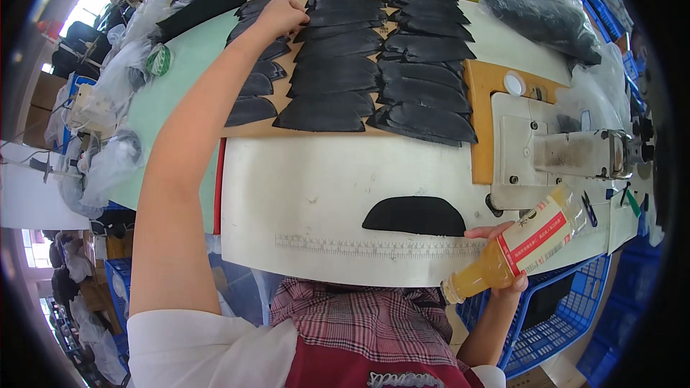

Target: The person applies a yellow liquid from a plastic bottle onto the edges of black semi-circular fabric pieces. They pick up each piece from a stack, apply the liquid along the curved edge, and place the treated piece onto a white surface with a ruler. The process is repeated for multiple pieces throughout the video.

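My right hand [512, 285] is wrapped round a clear bottle [532, 241] of yellow-orange liquid with a red and cream label. The bottle is tilted, its neck pointing down and left past the table's front edge. Close to my right fingers lies a single black curved fabric piece [415, 216] on the white table. My left hand [282, 16] reaches far across to several rows of overlapping black pieces [334, 75] on a brown cardboard sheet [251, 130]. Its fingers are bent together at the edge of a piece; what they pinch, if anything, is hidden.
A sewing machine [575, 154] stands at the right, with a white round lid [514, 82] on the wood behind it and small scissors [590, 208] nearby. A printed ruler [374, 247] runs along the table front. Below right is a blue basket [528, 338]; plastic bags [539, 7] lie behind.
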Tool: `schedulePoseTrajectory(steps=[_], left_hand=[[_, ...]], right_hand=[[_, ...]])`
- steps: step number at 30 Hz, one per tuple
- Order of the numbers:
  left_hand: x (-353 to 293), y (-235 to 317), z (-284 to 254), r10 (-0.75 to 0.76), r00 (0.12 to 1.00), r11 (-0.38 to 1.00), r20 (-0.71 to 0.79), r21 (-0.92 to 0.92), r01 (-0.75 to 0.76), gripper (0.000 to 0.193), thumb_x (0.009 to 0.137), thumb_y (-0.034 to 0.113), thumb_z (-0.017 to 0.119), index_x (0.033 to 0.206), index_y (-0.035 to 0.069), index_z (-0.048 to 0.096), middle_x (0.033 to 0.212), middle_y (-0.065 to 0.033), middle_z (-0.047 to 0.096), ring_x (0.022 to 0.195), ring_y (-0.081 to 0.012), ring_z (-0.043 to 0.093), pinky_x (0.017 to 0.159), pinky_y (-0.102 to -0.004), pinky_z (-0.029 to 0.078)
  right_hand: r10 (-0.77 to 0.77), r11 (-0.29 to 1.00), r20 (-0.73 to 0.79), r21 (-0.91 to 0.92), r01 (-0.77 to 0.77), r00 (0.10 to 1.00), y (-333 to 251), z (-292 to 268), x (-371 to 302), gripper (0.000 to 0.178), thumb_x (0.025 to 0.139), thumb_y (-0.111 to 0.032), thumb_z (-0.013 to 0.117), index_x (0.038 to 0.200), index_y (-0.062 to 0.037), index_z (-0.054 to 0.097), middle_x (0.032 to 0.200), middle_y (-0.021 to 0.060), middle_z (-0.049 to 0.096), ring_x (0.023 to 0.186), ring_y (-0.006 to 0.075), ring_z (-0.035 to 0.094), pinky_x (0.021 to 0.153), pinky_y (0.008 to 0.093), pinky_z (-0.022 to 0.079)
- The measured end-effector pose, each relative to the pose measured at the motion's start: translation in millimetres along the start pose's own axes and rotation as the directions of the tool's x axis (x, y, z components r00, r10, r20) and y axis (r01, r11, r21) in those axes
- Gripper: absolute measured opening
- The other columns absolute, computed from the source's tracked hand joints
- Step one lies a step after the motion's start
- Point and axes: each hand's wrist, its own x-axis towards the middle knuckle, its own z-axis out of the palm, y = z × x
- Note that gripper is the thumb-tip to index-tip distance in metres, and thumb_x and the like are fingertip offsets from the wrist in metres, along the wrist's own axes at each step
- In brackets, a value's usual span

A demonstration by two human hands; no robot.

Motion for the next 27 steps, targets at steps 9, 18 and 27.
schedulePoseTrajectory(steps=[9, 18, 27], left_hand=[[3.3, -11.8, 4.8, 0.084, 0.992, 0.962, -0.095, 0.266, -0.056, 0.016, 0.068, 0.022, 0.066, 0.072, 0.007, 0.069, 0.067, -0.0091, 0.065, 0.066, -0.0215, 0.063, 0.067, -0.0311, 0.049], [-21.1, 4.5, -10.0, 0.335, 0.903, 0.828, -0.268, 0.542, -0.146, 0.021, 0.077, 0.022, 0.060, 0.082, 0.002, 0.065, 0.075, -0.0088, 0.065, 0.072, -0.0191, 0.061, 0.068, -0.0309, 0.047], [-270.1, 43.2, 61.3, 0.374, 0.919, 0.926, 0.124, 0.012, -0.378, 0.017, 0.079, 0.020, 0.058, 0.085, 0.004, 0.060, 0.074, -0.0045, 0.058, 0.077, -0.0204, 0.051, 0.075, -0.0317, 0.038]], right_hand=[[0.021, 0.998, 0.031, 0.053, -0.022, 0.999, -0.1, -1.1, -1.3, 0.077, 0.055, -0.059, 0.070, 0.094, 0.0035, 0.048, 0.086, 0.0101, 0.051, 0.080, 0.0354, 0.060, 0.073, 0.0457, 0.048], [-0.043, 0.996, 0.063, 0.076, 0.038, 0.997, 5.2, -7.4, -5.0, 0.077, 0.059, -0.058, 0.067, 0.100, 0.0035, 0.047, 0.090, 0.0115, 0.049, 0.081, 0.0321, 0.058, 0.072, 0.0460, 0.047], [-0.003, 0.999, -0.002, -0.039, 0.003, 1.000, -0.6, -0.2, 2.8, 0.085, 0.067, -0.063, 0.056, 0.117, 0.0035, 0.043, 0.103, 0.0144, 0.051, 0.087, 0.0269, 0.054, 0.072, 0.0358, 0.044]])
